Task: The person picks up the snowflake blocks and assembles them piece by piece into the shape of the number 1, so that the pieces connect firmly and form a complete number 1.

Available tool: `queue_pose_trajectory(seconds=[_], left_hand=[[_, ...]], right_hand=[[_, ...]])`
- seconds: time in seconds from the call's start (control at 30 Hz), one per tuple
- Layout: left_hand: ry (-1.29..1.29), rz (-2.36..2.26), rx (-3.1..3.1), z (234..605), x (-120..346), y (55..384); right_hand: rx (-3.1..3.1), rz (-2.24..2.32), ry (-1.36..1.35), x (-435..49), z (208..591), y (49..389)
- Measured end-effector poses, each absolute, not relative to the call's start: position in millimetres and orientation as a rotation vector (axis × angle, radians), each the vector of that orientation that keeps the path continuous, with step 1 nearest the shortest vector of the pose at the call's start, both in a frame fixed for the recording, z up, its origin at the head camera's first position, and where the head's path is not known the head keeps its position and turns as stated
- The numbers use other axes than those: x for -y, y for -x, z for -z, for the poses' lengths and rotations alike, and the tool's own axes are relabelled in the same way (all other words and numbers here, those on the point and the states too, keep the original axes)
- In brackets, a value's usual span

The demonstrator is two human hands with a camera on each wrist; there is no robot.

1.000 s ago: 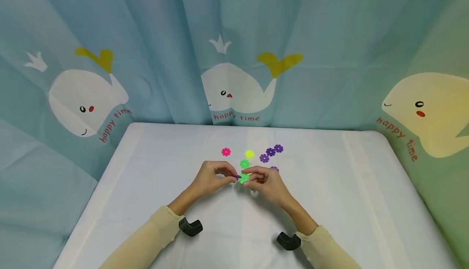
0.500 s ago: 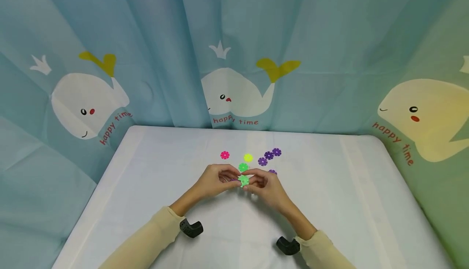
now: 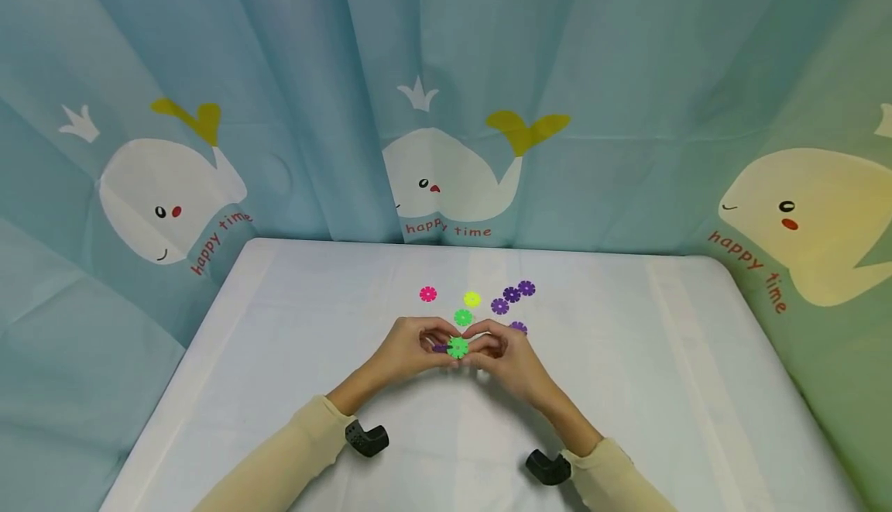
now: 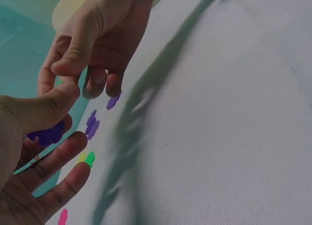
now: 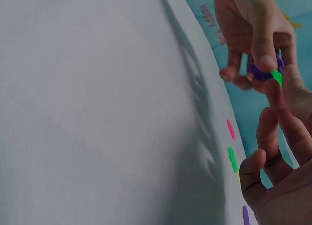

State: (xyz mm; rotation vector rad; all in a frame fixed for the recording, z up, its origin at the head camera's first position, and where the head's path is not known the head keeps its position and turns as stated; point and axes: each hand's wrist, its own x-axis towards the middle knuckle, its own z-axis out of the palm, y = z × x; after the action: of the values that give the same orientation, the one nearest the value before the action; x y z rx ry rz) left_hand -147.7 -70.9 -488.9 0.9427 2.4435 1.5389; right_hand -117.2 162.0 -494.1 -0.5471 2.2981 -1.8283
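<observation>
A bright green notched snowflake disc [image 3: 458, 348] is held up between the two hands, its flat face toward the head camera. A purple snowflake disc [image 3: 439, 348] is slotted edge-on into its left side, partly hidden by fingers; it shows as well in the right wrist view. My left hand [image 3: 406, 350] pinches the green disc at its left edge, thumb below and index finger above, the purple piece inside its curl. From the right, my right hand [image 3: 510, 354] grips the green disc's other edge with thumb and fingertips.
Beyond the hands lie loose snowflake discs on the white table [image 3: 627, 388]: a pink one [image 3: 428, 293], a yellow one [image 3: 471, 299], another green one [image 3: 463, 317] and several purple ones [image 3: 512, 294]. A whale-print curtain [image 3: 307, 109] hangs behind the table.
The held green disc has turned and shifted slightly left and down. The left thumb and index finger have moved from the purple disc to the green one's edge.
</observation>
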Motion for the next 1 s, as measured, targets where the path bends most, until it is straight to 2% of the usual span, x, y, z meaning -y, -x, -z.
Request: queue_pose_trajectory(seconds=[0.23, 0.43, 0.7, 1.0], left_hand=[[-0.889, -1.563, -2.468, 489.4, 77.4, 150.0], [-0.815, -1.553, -2.488, 488.3, 85.0, 151.2], [-0.832, -1.522, -2.514, 488.8, 87.5, 151.5], [-0.833, -1.517, -2.515, 489.2, 87.7, 152.1]], right_hand=[[-2.667, 1.738, 0.428, -194.8, 498.4, 122.2], [-3.058, 1.299, 0.419, -224.8, 504.2, 129.8], [-3.078, 0.956, 0.465, -234.5, 508.1, 139.8], [-3.046, 0.942, 0.495, -232.9, 503.9, 141.6]])
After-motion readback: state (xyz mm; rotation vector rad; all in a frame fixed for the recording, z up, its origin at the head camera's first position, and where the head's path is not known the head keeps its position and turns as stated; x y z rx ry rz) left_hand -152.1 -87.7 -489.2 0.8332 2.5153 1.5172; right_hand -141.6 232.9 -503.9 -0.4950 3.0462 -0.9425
